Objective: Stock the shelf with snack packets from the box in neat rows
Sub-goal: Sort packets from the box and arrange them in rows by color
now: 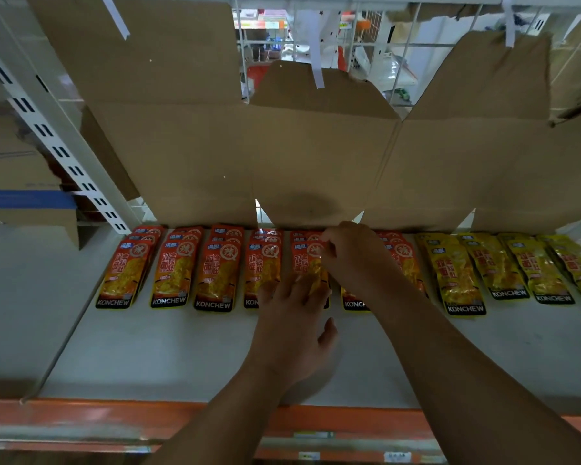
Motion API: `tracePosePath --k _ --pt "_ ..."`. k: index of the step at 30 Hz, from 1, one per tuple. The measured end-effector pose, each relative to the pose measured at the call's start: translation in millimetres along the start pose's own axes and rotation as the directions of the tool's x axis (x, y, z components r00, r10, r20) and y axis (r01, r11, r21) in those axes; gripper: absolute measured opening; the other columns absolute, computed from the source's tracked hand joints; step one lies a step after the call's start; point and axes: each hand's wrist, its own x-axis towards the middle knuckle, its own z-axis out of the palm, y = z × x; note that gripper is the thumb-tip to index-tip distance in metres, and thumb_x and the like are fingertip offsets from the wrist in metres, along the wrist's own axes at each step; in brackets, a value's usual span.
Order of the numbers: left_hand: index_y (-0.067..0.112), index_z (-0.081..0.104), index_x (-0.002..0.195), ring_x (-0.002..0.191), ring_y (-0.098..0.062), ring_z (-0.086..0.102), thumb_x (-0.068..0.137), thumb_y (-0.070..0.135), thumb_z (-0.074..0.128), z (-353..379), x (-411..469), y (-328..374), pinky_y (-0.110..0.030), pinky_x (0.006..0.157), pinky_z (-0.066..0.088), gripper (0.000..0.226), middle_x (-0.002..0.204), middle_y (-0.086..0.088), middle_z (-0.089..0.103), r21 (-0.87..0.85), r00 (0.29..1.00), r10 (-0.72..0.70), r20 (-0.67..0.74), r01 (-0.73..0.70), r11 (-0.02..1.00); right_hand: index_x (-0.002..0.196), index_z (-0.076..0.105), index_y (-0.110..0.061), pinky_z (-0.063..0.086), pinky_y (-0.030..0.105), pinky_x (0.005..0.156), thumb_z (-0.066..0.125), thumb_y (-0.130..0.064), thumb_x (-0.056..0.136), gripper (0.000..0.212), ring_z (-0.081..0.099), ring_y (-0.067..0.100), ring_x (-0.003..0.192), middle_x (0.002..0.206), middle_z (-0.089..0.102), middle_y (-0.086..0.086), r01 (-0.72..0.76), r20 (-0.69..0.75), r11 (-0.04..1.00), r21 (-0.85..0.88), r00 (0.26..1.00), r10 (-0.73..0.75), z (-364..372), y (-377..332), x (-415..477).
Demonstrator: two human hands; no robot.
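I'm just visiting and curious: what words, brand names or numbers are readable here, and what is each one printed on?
"KONCHEW": along the bottom of the red packets.
"KONCHEW": along the bottom of the yellow packets.
Chinese characters and a small blue logo on the packet fronts: too blurred to read.
Small labels on the orange shelf edge: too small and blurred to read.
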Motion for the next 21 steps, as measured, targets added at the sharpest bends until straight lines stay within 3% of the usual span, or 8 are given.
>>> tracePosePath --k 5,9,13,17,21 --pt "0.024 0.066 0.123 0.118 -0.029 0.059 0.079 0.046 0.064 -13 -4 -1 -0.053 0.095 0.043 0.05 0.129 -0.001 0.064 -0.043 0.993 -0.093 -0.074 0.09 0.995 0.102 0.071 -0.018 0.054 0.039 0.076 0.057 -0.031 0.091 0.022 0.062 0.019 0.089 0.096 0.066 0.002 0.033 -0.022 0.999 0.031 0.999 -0.032 -15 -8 -18" --pt "0.02 0.064 0.132 0.122 -0.03 0.057 0.082 0.045 0.064 -52 -9 -2 -0.056 0.103 0.041 0.056 0.13 -0.003 0.063 -0.008 0.971 -0.191 -0.144 0.191 0.981 0.107 0.068 -0.024 0.053 0.043 0.082 0.051 -0.041 0.084 0.033 0.061 0.025 0.099 0.102 0.064 0.001 0.144 -0.006 0.982 0.124 0.989 -0.145 -42 -32 -28" --pt "0.023 0.065 0.127 0.121 -0.028 0.054 0.086 0.048 0.059 -129 1 -10 -0.046 0.099 0.041 0.048 0.129 -0.001 0.063 0.086 0.937 -0.228 -0.265 0.258 0.962 0.112 0.067 -0.022 0.053 0.039 0.087 0.056 -0.039 0.084 0.034 0.061 0.017 0.099 0.107 0.066 -0.004 0.284 -0.049 0.93 0.234 0.959 -0.28 -84 -73 -28" --pt "0.021 0.064 0.132 0.122 -0.027 0.056 0.086 0.048 0.06 -226 5 -33 -0.046 0.1 0.045 0.054 0.133 -0.003 0.062 0.171 0.902 -0.224 -0.37 0.303 0.938 0.13 0.064 -0.025 0.047 0.028 0.096 0.065 -0.041 0.089 0.044 0.057 0.013 0.117 0.126 0.061 -0.007 0.442 -0.175 0.874 0.2 0.894 -0.413 -140 -133 -27" --pt "0.019 0.065 0.133 0.123 -0.029 0.058 0.084 0.046 0.06 -332 -10 -55 -0.048 0.102 0.047 0.056 0.134 -0.004 0.064 0.247 0.861 -0.189 -0.471 0.334 0.91 0.135 0.06 -0.027 0.047 0.033 0.103 0.065 -0.039 0.091 0.045 0.055 0.013 0.122 0.133 0.059 -0.009 0.577 -0.259 0.799 0.171 0.809 -0.528 -192 -204 -36"
